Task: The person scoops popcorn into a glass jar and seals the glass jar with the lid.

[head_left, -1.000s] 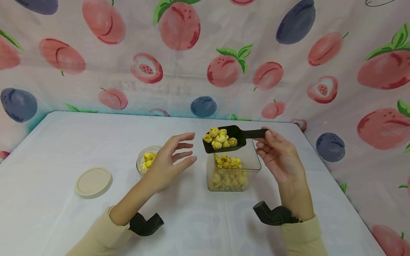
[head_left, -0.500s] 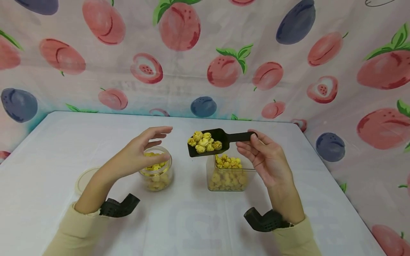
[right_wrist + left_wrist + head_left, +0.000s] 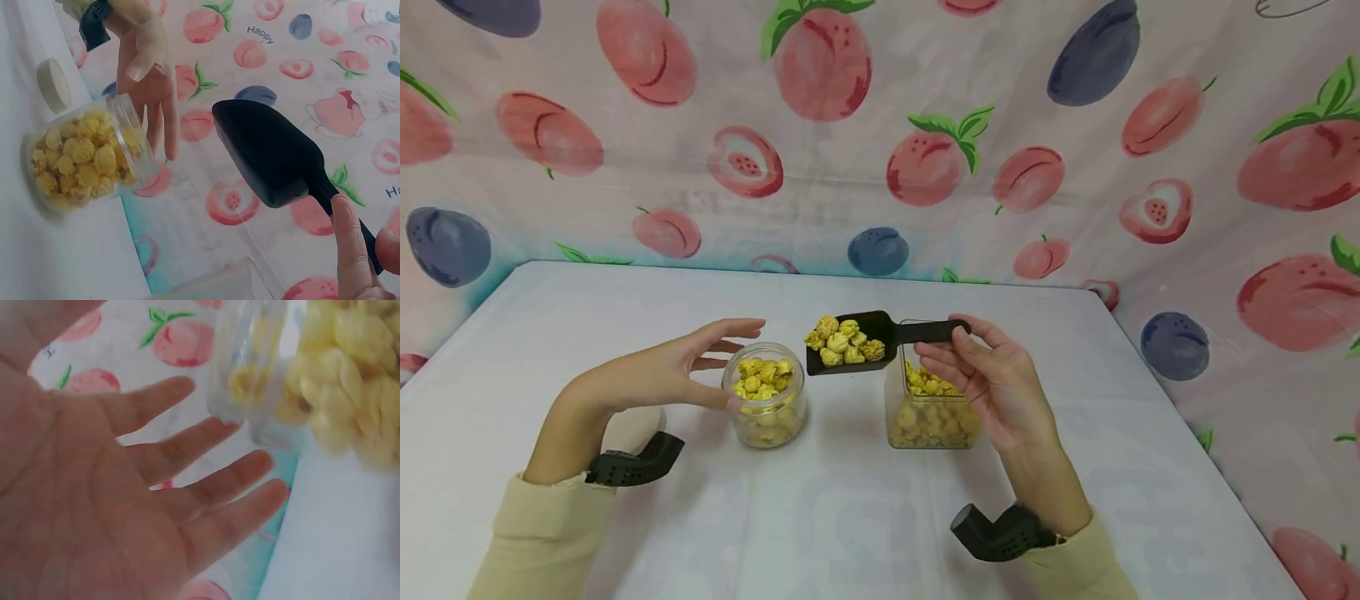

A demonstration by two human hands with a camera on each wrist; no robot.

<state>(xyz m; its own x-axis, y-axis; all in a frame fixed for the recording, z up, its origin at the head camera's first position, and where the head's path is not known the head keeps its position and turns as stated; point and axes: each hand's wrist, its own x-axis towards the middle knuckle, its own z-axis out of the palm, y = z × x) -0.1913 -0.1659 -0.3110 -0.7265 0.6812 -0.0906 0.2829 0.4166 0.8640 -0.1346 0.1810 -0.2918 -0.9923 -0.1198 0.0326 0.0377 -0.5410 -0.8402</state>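
Note:
My right hand (image 3: 1000, 383) pinches the handle of a black scoop (image 3: 882, 330) between thumb and fingers. Several yellow popcorn pieces (image 3: 844, 340) lie in the scoop, which is held level just right of a round clear jar (image 3: 801, 414). That jar stands upright with popcorn up near its rim. My left hand (image 3: 658, 373) reaches round the jar's left side, fingers spread and thumb tip right at the rim. In the left wrist view its palm faces the jar (image 3: 215, 369). From the right wrist camera only the underside of the scoop (image 3: 269, 156) shows.
A square clear container (image 3: 894, 400), partly full of popcorn, stands behind and below my right hand, partly hidden by it. A round cream lid (image 3: 631, 427) lies at the left, partly covered by my left wrist. A fruit-print cloth (image 3: 820, 183) hangs behind the white table (image 3: 850, 533).
My right hand has carried the loaded scoop left, from over the square container towards the jar. My left hand has moved left, from in front of the jar to its left side.

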